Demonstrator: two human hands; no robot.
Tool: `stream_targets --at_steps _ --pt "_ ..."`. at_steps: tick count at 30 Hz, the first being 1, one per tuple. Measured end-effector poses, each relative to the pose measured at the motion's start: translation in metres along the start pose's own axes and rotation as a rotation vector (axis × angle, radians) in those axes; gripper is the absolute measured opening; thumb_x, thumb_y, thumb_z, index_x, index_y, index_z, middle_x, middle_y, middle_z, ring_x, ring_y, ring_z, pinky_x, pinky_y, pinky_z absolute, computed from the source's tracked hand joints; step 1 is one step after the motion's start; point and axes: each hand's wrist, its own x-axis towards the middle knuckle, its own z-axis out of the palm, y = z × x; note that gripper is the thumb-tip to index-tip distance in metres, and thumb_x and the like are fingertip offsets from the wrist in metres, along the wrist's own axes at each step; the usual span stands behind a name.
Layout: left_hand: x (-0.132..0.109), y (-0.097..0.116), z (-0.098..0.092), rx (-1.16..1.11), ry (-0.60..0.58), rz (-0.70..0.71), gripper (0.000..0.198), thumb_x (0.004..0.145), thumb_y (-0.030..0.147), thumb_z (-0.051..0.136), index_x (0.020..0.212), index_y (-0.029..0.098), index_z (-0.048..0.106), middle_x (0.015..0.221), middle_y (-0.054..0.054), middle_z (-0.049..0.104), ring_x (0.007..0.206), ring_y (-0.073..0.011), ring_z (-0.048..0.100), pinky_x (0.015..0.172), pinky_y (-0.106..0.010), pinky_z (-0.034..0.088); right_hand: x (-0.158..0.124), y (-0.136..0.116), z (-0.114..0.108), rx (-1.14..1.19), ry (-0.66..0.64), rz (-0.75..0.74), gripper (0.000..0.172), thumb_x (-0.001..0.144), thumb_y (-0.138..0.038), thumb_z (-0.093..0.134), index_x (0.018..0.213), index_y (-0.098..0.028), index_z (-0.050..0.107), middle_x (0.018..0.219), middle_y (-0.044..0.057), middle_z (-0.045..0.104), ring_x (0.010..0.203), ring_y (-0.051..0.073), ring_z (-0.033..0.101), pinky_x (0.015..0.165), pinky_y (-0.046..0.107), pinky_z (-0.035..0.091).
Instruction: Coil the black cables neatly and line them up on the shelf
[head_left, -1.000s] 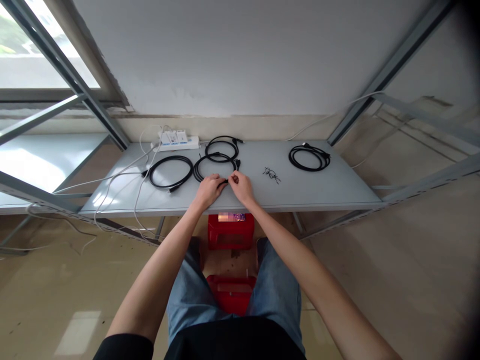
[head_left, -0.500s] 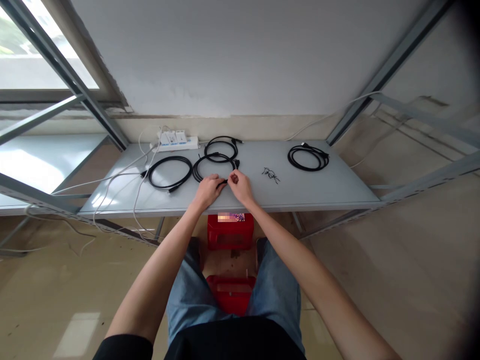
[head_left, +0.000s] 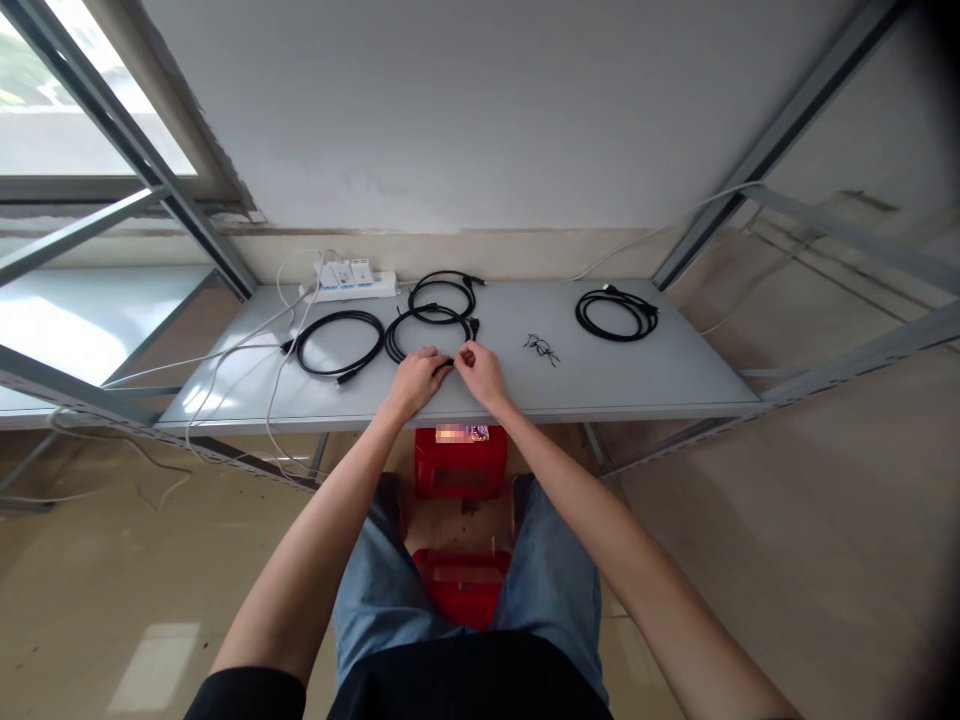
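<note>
Both my hands meet at the near edge of a coiled black cable lying in the middle of a grey metal shelf. My left hand pinches the coil's near side with closed fingers. Just to its right, my right hand is closed too, its fingertips pinched at the same spot of the cable. What small thing sits between the fingertips I cannot make out.
Other black coils lie at the left, behind and at the far right. Small black ties lie right of my hands. A white power strip with white leads is at the back left. Red stools stand below.
Hardly anything: my hands stay pinched on the coil's near side, with only a slight shift of the fingers.
</note>
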Motion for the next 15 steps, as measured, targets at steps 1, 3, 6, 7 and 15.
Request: stream_targets --at_steps 1,3,6,7,15 --pt "0.0 -0.0002 0.0002 -0.002 0.0 0.001 0.03 0.106 0.036 0.052 0.117 0.022 0.077 0.098 -0.009 0.067 0.099 -0.0246 0.064 0.085 -0.033 0.045 0.0 -0.0009 -0.0004 -0.001 -0.006 0.007 0.013 0.088 -0.029 0.056 0.076 -0.024 0.053 0.073 0.0 0.064 0.068 0.017 0.059 0.07 0.029 0.045" --pt "0.0002 -0.0007 0.0007 -0.003 0.003 -0.001 0.03 0.106 0.037 0.052 0.114 0.022 0.077 0.097 -0.009 0.067 0.098 -0.0244 0.064 0.084 -0.033 0.045 -0.0002 -0.0023 -0.0012 -0.006 -0.014 0.017 0.017 0.089 -0.03 0.058 0.074 -0.024 0.052 0.071 0.0 0.063 0.068 0.017 0.058 0.07 0.029 0.044" --pt "0.0005 -0.0013 0.0018 0.0 0.008 -0.008 0.031 0.107 0.037 0.051 0.111 0.021 0.077 0.096 -0.009 0.067 0.096 -0.0239 0.064 0.083 -0.032 0.045 -0.0006 -0.0027 -0.0018 -0.027 -0.014 0.021 0.023 0.089 -0.033 0.06 0.07 -0.024 0.049 0.068 -0.001 0.06 0.065 0.017 0.055 0.066 0.029 0.041" --pt "0.0005 -0.0014 0.0021 0.001 0.008 -0.01 0.031 0.107 0.037 0.051 0.11 0.021 0.077 0.096 -0.009 0.067 0.095 -0.0239 0.064 0.083 -0.032 0.045 -0.0006 -0.0025 -0.002 -0.034 -0.012 0.02 0.025 0.089 -0.034 0.061 0.069 -0.025 0.049 0.067 -0.002 0.059 0.065 0.017 0.054 0.066 0.029 0.04" --pt "0.0005 -0.0016 0.0029 -0.011 0.008 -0.004 0.032 0.107 0.038 0.05 0.113 0.023 0.078 0.097 -0.009 0.067 0.097 -0.024 0.064 0.084 -0.033 0.045 -0.0013 -0.0026 -0.0029 -0.051 0.003 -0.024 0.023 0.089 -0.031 0.056 0.07 -0.025 0.045 0.065 -0.003 0.055 0.064 0.016 0.051 0.066 0.029 0.039"
